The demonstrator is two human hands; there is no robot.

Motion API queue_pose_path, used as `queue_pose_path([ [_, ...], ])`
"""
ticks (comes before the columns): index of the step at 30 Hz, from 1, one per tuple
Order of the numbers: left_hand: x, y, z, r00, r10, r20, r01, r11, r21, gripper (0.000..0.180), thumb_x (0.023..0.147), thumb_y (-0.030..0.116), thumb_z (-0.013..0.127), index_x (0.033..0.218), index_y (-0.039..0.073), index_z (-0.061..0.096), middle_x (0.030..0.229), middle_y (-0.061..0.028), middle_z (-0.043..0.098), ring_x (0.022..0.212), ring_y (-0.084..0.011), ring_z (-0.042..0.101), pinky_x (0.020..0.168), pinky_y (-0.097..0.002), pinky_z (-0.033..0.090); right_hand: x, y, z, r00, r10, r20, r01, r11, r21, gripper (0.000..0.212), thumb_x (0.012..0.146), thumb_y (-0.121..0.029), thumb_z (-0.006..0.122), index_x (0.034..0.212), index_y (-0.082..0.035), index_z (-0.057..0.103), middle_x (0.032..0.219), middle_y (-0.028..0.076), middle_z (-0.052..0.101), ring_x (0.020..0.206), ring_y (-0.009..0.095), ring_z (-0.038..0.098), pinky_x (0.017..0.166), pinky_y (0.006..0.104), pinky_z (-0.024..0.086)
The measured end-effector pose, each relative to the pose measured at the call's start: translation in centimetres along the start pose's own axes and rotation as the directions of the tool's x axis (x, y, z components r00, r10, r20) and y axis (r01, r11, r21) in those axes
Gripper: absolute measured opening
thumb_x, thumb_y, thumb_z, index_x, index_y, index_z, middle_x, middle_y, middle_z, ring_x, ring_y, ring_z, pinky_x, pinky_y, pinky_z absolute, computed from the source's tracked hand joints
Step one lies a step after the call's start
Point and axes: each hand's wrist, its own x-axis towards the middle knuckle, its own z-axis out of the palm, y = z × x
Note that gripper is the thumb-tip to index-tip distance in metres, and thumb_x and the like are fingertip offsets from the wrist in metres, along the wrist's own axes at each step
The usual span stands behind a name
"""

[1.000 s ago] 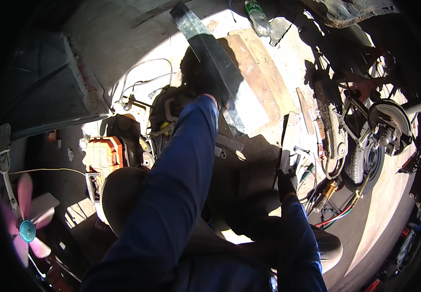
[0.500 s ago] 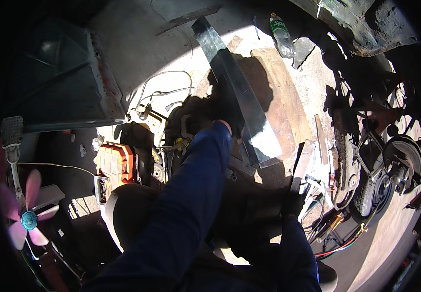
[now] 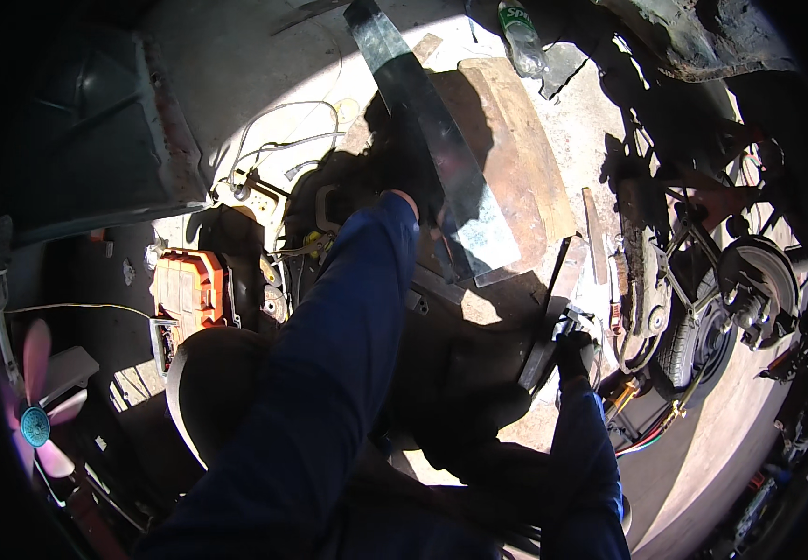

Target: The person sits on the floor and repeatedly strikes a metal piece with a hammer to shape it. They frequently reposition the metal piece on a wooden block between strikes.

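A long, bent strip of sheet metal (image 3: pixel 465 182) lies slantwise before me, its lower end lit brightly by the sun. A brown, worn board (image 3: pixel 553 173) is under and beside it. My left hand (image 3: pixel 408 194) reaches the strip's left side; only the wrist catches light, and deep shadow hides the fingers. To the right, my right hand (image 3: pixel 573 355) looks dark, and its fingers are lost in shadow. It is at a shiny metal object (image 3: pixel 576 324) whose kind I cannot make out. A dark flat bar (image 3: pixel 544 350) lies just left of that hand.
An orange tool case (image 3: pixel 189 287) and a pink-bladed fan (image 3: pixel 36 426) stand at left. Cables (image 3: pixel 278 147) loop across the floor. A plastic bottle (image 3: pixel 521 42) lies at the back. A tyre (image 3: pixel 693 341) and a wheel hub (image 3: pixel 759 280) are at right.
My right hand has moved forward to the shiny metal object. The view has shifted, so the scene sits higher and further left. My left hand stays by the metal strip.
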Motion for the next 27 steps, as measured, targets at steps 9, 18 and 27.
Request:
queue_pose_path([
  [9, -0.1, 0.2, -0.1, 1.0, -0.007, -0.002, 0.007, 1.0, 0.03, 0.055, 0.11, 0.054, 0.057, 0.149, 0.015, 0.065, 0.133, -0.0054, 0.075, 0.111, -0.0252, 0.072, 0.097, -0.0396, 0.055, -3.7, -4.5, 3.0, 0.914, 0.334, 0.231, -0.162, 0.822, -0.546, 0.03, 0.102, -0.033, 0.068, 0.109, -0.005, 0.074, 0.095, 0.022, 0.076, 0.094, 0.043, 0.075, 0.086, 0.0519, 0.059],
  [18, 0.5, -0.1, 0.1, 0.999, 0.025, 0.022, -0.025, 1.0, -0.013, 0.055, 0.111, 0.054, 0.056, 0.149, 0.015, 0.065, 0.13, -0.0039, 0.076, 0.108, -0.0249, 0.073, 0.094, -0.0391, 0.056, -1.0, -4.1, 1.4, 0.864, 0.49, 0.114, -0.485, 0.75, 0.45, 0.01, 0.097, -0.009, 0.072, 0.106, -0.01, 0.07, 0.08, -0.001, 0.063, 0.066, 0.012, 0.064, 0.055, 0.0301, 0.055],
  [27, 4.4, 1.1, 3.2, 0.929, 0.326, 0.175, -0.25, 0.902, -0.352, 0.055, 0.112, 0.055, 0.055, 0.149, 0.015, 0.064, 0.126, -0.0023, 0.077, 0.106, -0.0246, 0.073, 0.092, -0.0386, 0.056, 0.2, -25.1, -6.1, 0.973, 0.218, 0.072, -0.229, 0.935, 0.271, 0.031, 0.103, -0.024, 0.08, 0.085, -0.009, 0.059, 0.068, -0.004, 0.054, 0.048, 0.007, 0.049, 0.043, 0.0256, 0.039],
])
